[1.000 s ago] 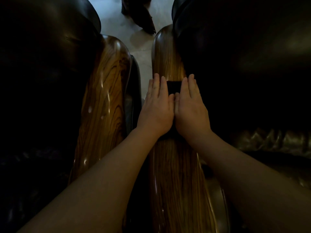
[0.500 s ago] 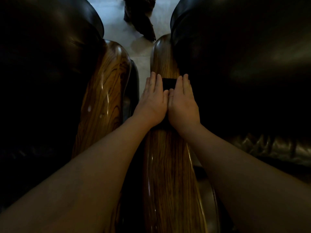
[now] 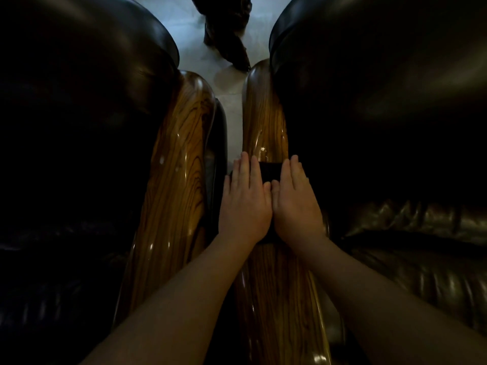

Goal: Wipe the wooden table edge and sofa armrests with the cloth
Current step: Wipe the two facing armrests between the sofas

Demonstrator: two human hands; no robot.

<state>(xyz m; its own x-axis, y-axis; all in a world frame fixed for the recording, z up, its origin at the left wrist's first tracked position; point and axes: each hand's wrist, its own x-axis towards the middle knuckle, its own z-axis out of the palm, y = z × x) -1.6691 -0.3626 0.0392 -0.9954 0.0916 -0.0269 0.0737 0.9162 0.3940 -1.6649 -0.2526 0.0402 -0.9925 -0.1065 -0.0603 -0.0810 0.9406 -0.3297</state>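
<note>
Dark cloth [image 3: 269, 172] on glossy wooden armrest [image 3: 264, 122], left hand [image 3: 245, 204] and right hand [image 3: 296, 206] flat on it, fingers extended

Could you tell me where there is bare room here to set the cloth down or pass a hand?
Bare: right armrest beyond the fingers, and the whole left armrest. A narrow floor gap separates them. Crowded: both hands cover the cloth.
</note>
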